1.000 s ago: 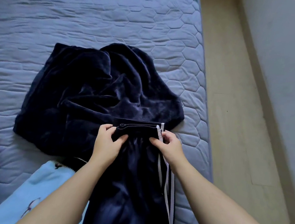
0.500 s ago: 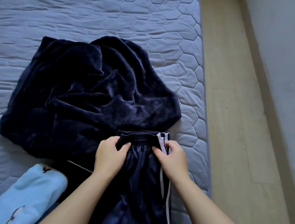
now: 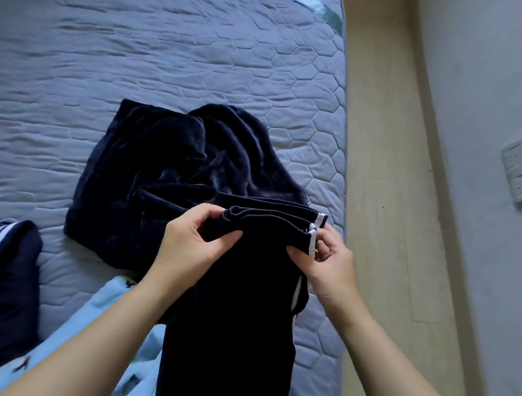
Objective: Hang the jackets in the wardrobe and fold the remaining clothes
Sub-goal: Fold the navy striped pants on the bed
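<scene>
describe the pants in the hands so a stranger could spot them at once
On the grey mattress, look near its right edge, in front of the plush navy heap. The pants are smooth dark navy with white side stripes, and unlike the striped garment at far left, the left hand and right hand pinch their waistband.

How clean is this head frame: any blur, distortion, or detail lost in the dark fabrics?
Head view: wide-angle bend curves the mattress edge and wall; light dim and bluish; the navy trousers pinched by left hand and right hand read near-black, folds lost; light-blue cloth at the bottom looks smeared; hands sharp.
</scene>
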